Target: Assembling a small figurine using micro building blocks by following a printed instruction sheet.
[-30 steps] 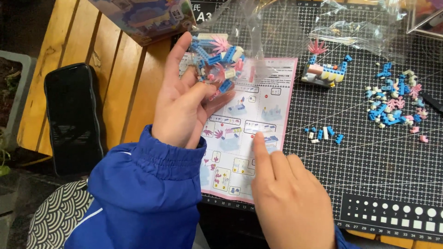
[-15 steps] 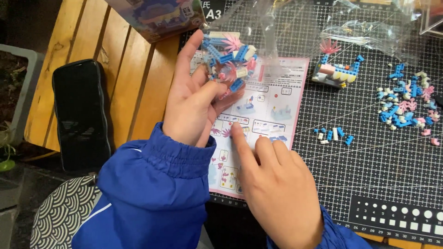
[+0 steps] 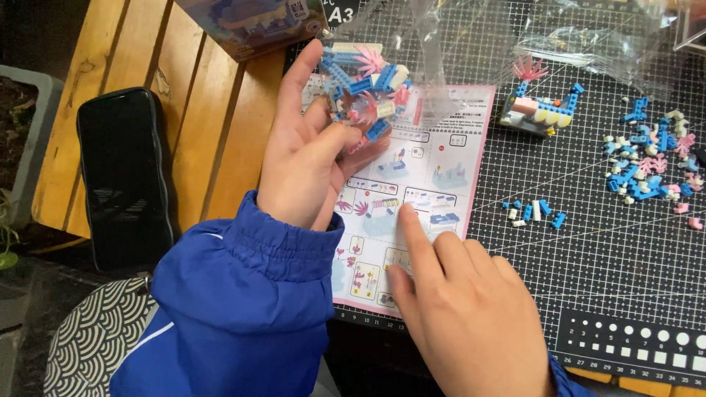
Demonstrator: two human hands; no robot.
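Observation:
My left hand (image 3: 309, 158) is raised over the instruction sheet (image 3: 456, 158) and holds a small brick model (image 3: 368, 92) of blue, pink and white pieces in its fingers. My right hand (image 3: 467, 309) rests on the sheet's lower part, index finger stretched out and touching one of the picture panels. Both arms wear blue sleeves (image 3: 235, 309). A second small brick build (image 3: 540, 110) with a pink frond on top sits on the black cutting mat (image 3: 603, 272) just right of the sheet.
Loose blue, white and pink bricks (image 3: 651, 158) lie scattered at the mat's right, a few more (image 3: 533, 212) near the sheet. Clear plastic bags (image 3: 566, 37) lie at the back. A black phone (image 3: 121, 176) lies on the wooden slat table (image 3: 191, 125); a box (image 3: 250, 22) sits at the top.
My right hand has slid up and left along the sheet, its index finger now pointing at a higher panel. My left hand keeps holding the brick model.

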